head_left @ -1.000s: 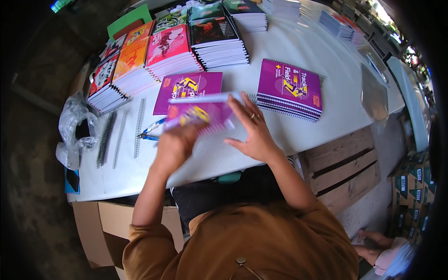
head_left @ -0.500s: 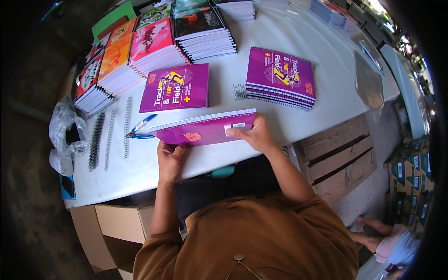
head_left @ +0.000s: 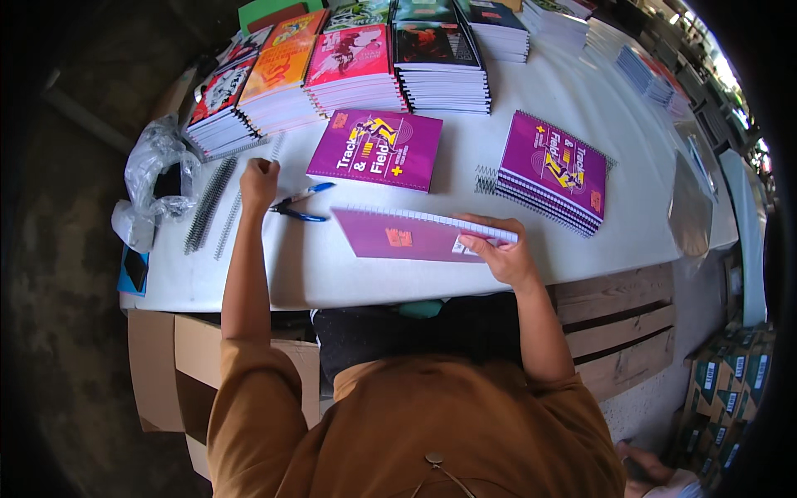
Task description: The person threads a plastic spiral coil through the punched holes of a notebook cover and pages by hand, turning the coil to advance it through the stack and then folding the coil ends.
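A purple notebook (head_left: 407,235) lies back cover up near the white table's front edge (head_left: 290,274), its punched edge facing away from me. My right hand (head_left: 498,249) presses down on its right end. My left hand (head_left: 259,178) is closed in a fist at the left, beside loose black spiral coils (head_left: 207,203); whether it grips a coil I cannot tell. Blue-handled pliers (head_left: 300,205) lie just right of that fist. Another purple notebook (head_left: 378,148) lies flat beyond the pliers.
A stack of bound purple notebooks (head_left: 554,170) sits at the right with a short coil (head_left: 484,179) beside it. Several stacks of coloured notebooks (head_left: 357,66) line the far side. A crumpled plastic bag (head_left: 154,178) sits at the left edge. Cardboard boxes (head_left: 166,365) stand below.
My left hand let go of the purple notebook and moved left to the coils. The notebook now lies flat under my right hand alone.
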Demonstrator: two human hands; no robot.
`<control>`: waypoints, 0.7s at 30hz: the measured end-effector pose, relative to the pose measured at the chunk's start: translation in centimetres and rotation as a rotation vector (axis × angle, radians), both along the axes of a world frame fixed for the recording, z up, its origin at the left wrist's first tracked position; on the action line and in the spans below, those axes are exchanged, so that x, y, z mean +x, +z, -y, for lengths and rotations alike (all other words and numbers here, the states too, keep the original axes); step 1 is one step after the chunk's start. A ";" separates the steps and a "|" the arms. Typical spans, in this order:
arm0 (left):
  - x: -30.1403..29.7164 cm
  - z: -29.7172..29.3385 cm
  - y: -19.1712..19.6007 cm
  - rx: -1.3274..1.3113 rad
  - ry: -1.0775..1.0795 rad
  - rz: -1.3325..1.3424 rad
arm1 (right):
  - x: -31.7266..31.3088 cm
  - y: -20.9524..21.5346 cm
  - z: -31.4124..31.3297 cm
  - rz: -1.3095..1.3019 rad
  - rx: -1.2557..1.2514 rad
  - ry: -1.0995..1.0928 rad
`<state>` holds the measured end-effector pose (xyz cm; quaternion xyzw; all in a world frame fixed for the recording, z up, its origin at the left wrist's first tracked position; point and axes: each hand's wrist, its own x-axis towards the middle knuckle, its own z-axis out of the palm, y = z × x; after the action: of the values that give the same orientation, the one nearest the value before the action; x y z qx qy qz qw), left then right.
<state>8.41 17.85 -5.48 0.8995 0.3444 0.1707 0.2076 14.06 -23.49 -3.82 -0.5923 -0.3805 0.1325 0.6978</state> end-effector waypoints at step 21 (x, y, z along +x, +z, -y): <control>-4.5 13.9 7.9 -0.764 -0.543 0.096 | -0.3 -0.3 0.4 0.127 -0.114 -0.165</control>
<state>3.92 3.94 2.44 0.8074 0.1250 0.0126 0.5765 13.76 -23.94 -4.15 -0.6674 -0.3659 0.0581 0.6460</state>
